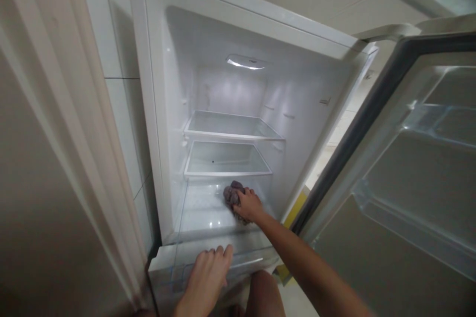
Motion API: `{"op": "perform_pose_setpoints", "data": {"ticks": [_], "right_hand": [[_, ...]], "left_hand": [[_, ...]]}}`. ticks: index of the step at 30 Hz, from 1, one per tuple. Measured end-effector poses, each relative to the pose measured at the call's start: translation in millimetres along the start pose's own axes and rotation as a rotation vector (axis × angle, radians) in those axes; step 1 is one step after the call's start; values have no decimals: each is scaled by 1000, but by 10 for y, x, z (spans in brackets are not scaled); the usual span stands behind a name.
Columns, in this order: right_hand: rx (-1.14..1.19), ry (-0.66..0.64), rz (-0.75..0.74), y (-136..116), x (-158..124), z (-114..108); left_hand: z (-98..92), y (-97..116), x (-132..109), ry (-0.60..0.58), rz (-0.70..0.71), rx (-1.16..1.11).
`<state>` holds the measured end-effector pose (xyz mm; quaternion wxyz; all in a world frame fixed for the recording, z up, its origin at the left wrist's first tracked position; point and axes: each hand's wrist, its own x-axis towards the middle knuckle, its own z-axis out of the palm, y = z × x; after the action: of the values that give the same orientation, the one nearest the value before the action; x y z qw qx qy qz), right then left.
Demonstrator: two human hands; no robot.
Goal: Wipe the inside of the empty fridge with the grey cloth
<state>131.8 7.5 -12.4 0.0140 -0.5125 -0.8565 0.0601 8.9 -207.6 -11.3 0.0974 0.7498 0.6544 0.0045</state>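
Note:
An open white fridge (156, 109) stands in front of me, lit inside. My right hand (248, 205) reaches into the bottom compartment and is closed on a crumpled grey-purple cloth (232, 192), pressed on the clear bottom shelf (201, 213). My left hand (208, 270) rests on the front edge of the clear lower drawer (245, 260), fingers curled together over its rim.
Two glass shelves (230, 131) sit above the hand, both bare. The fridge door (409, 183) swings open on the right with its door bins. A tiled wall (122, 94) and a door frame (74, 124) stand on the left. My knee (264, 294) shows below.

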Motion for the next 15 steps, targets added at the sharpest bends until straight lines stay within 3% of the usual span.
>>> {"op": "perform_pose_setpoints", "data": {"ticks": [2, 4, 7, 11, 15], "right_hand": [[5, 40, 116, -54, 229, 19], [14, 49, 127, -222, 443, 66], [45, 13, -5, -651, 689, 149], [117, -104, -235, -1229, 824, 188], [164, -166, -376, -1351, 728, 205]], "left_hand": [[-43, -24, 77, -44, 37, -6], [-72, -49, 142, -70, 59, -13], [-96, -87, 178, -66, 84, -16], [-127, -118, 134, 23, 117, -22], [-191, -132, 140, -6, 116, -24]]}}
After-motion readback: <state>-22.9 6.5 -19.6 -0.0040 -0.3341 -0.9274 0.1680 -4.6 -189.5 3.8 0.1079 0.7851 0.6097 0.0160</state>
